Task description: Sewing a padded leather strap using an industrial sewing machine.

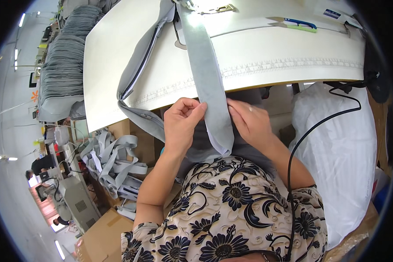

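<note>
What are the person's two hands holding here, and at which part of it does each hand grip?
Both hold the long grey fabric strip near its lower end: the left hand pinches its left edge with the fingertips, and the right hand grips its right edge, just off the white table.

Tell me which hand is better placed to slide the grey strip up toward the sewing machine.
Probably the left hand: its fingertips pinch the grey strip's edge, a firm-looking grip. The right hand lies mostly behind the strip, only steadying it.

The long grey woven fabric strip (207, 78) looks matt and soft (its underside paler), lying over the smooth, satin-finished cream laminate sewing table (292, 52). The crinkled white plastic sack (336, 153) is faintly glossy; the brown cardboard box (102, 238) is dull.
</note>
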`<state>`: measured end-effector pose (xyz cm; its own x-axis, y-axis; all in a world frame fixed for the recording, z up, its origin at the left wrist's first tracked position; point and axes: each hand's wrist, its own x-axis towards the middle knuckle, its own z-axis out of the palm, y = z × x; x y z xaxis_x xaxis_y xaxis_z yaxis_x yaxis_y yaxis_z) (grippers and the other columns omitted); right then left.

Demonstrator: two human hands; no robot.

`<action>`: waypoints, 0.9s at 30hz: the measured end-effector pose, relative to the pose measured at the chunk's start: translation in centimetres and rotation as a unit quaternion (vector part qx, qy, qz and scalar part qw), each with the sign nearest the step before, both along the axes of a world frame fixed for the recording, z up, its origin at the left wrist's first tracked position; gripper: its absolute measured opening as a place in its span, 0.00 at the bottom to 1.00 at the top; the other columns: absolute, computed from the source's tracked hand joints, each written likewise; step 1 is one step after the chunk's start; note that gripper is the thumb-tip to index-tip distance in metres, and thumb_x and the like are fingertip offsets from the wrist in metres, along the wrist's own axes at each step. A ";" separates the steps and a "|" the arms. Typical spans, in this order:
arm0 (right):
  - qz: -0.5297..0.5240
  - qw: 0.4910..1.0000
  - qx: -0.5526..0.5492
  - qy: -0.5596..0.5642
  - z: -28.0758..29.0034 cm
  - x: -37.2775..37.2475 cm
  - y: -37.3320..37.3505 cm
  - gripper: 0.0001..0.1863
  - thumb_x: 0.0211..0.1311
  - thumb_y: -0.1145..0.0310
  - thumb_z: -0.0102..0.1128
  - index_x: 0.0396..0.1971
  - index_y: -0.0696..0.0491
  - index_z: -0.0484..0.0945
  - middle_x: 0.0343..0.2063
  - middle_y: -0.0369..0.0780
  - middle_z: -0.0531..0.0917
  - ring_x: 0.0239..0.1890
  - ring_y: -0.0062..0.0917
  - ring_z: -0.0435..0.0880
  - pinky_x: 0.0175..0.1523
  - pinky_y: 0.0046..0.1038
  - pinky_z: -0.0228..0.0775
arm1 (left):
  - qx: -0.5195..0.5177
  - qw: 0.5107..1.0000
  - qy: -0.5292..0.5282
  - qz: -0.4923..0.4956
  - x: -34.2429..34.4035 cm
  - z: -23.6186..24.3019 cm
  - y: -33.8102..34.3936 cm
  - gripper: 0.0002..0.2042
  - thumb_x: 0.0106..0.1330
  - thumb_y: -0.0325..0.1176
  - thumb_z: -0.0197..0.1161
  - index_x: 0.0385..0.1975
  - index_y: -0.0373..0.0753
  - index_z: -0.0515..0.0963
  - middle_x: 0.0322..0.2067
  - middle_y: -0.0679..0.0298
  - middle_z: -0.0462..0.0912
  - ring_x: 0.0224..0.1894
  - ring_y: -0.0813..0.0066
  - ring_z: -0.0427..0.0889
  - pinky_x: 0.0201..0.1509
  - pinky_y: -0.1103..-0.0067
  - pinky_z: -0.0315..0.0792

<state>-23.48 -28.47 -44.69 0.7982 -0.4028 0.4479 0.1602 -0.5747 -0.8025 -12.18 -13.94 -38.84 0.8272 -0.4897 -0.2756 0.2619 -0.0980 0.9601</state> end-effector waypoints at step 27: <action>0.203 0.911 -0.349 -0.085 5.6 0.7 -4.6 0.12 0.44 0.75 0.59 0.32 0.62 0.81 0.38 0.44 0.84 0.44 0.33 0.83 0.52 0.33 0.75 | 0.250 0.680 -0.636 -0.265 8.9 2.8 -5.3 0.20 0.58 0.44 0.68 0.48 0.41 0.78 0.52 0.59 0.78 0.61 0.58 0.71 0.66 0.55 0.59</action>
